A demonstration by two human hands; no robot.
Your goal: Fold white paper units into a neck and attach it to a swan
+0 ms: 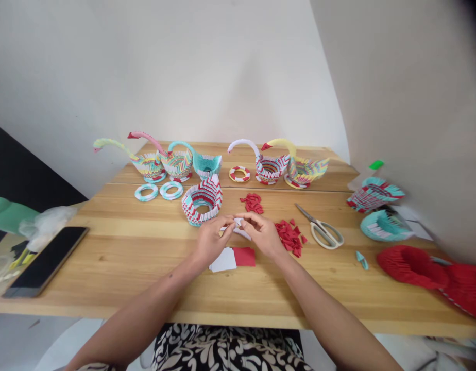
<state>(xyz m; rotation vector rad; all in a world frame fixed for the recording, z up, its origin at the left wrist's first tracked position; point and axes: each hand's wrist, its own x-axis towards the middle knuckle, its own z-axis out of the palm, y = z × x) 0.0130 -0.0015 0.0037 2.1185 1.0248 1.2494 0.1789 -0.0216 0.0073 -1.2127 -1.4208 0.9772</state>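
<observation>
Both hands meet above the middle of the wooden table, fingertips pinched together on a small white paper piece [238, 222]. My left hand [215, 238] grips it from the left. From the other side my right hand [262, 235] pinches it, fingers bent. Just under the fingertips lies a white folded strip [242, 233], partly covered by the hands. Closer to me are a stack of white paper slips [223, 260] and a red paper slip [244, 256]. Beyond my left hand stands a red, white and blue paper basket body [202, 201].
Red folded pieces [290, 237] lie right of my hand, a smaller red pile [252, 203] behind. Scissors [326, 234] rest further right. Several paper swans [271, 165] line the back, near paper rings [171, 190]. A phone [47, 262] lies left, a red ruffled object [411, 268] right.
</observation>
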